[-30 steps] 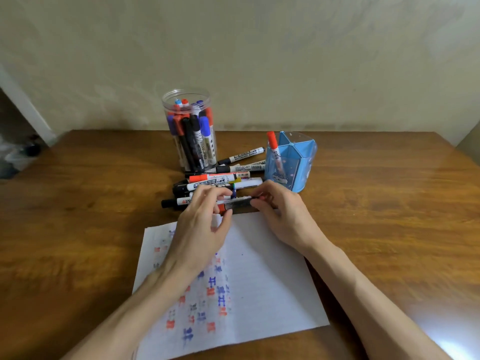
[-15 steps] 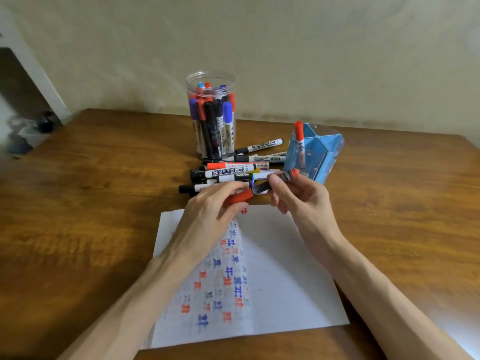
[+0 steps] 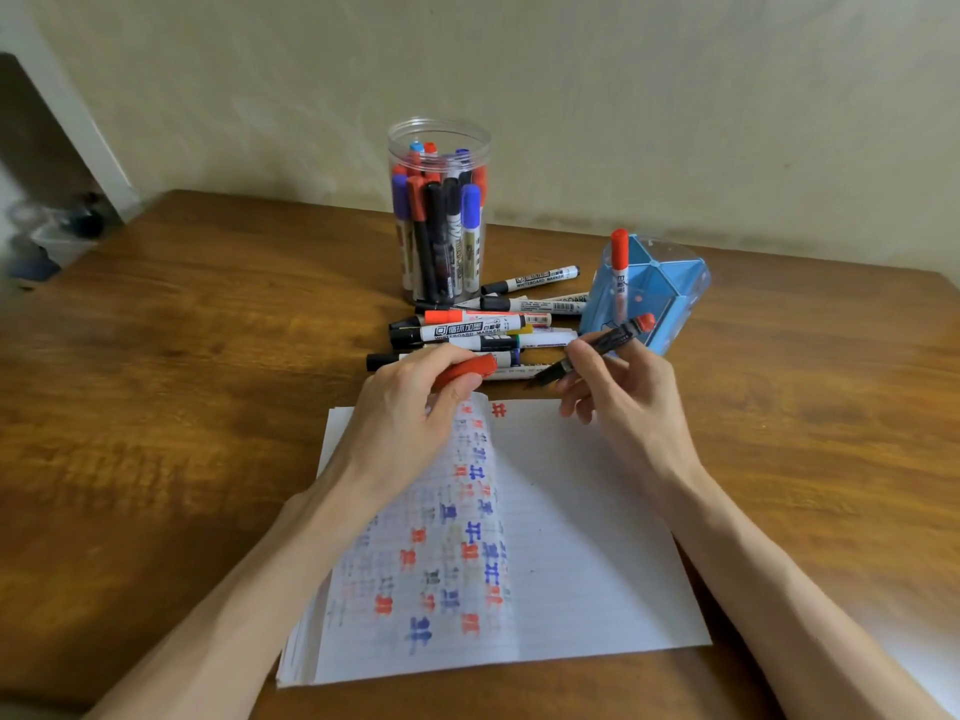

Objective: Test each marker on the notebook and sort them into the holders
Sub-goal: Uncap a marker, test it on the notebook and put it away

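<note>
Counter (image 3: 208,356) layout unchanged. Notebook (image 3: 571,537) lies flat, its left side full of red, blue and black test marks and its right side mostly blank. Clear jar (image 3: 439,132) is packed with markers; the blue holder (image 3: 670,283) has one red marker standing in it. The unsorted pile (image 3: 483,327) lies between them, just beyond the notebook.

Change: a second ago both hands were down at the pile on one capped marker. Now they're lifted and apart, and the cap is off. Right hand (image 3: 623,392) pinches the marker (image 3: 605,343) above the notebook's top edge, nib end aimed down-left. Left hand (image 3: 400,407) curls round the red cap (image 3: 465,368).

So the pick and uncap look done. Likely next: scribble on the blank area, recap, then sort.
</note>
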Available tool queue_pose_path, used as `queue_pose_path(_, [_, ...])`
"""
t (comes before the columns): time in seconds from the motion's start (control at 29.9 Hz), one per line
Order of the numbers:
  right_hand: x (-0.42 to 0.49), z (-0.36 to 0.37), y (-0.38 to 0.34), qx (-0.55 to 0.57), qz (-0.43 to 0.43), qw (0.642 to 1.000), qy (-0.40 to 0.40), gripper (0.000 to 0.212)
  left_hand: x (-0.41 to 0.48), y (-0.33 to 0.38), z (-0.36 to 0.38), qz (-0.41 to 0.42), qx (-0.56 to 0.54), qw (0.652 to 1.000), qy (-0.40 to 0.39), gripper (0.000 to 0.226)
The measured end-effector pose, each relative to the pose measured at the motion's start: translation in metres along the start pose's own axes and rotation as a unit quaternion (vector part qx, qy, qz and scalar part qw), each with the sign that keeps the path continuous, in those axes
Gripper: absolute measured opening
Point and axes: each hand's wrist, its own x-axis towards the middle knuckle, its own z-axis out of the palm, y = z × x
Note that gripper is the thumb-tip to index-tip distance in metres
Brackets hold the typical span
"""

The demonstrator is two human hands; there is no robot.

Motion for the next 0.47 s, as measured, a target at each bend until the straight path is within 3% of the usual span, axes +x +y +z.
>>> queue_pose_path(0.2, [-0.0027,0.0099,0.0023,-0.034,-0.007,0.999,-0.015,0.012,0.0003,-0.0024,-0.0021,0.004,0.012,1.0,0.016,0.031])
queue_pose_path(0.33, [-0.004,0.0105,-0.0034,-0.011,0.023,1.0,-0.015,0.034,-0.0002,-0.0036,-0.0015,0.012,0.017,1.0,0.005,0.029])
queue_pose_path(0.47, [-0.0045,0.0092,-0.0028,0.042,0.051,0.998,-0.024,0.035,-0.0008,-0.0047,-0.0002,0.018,0.014,1.0,-0.007,0.028])
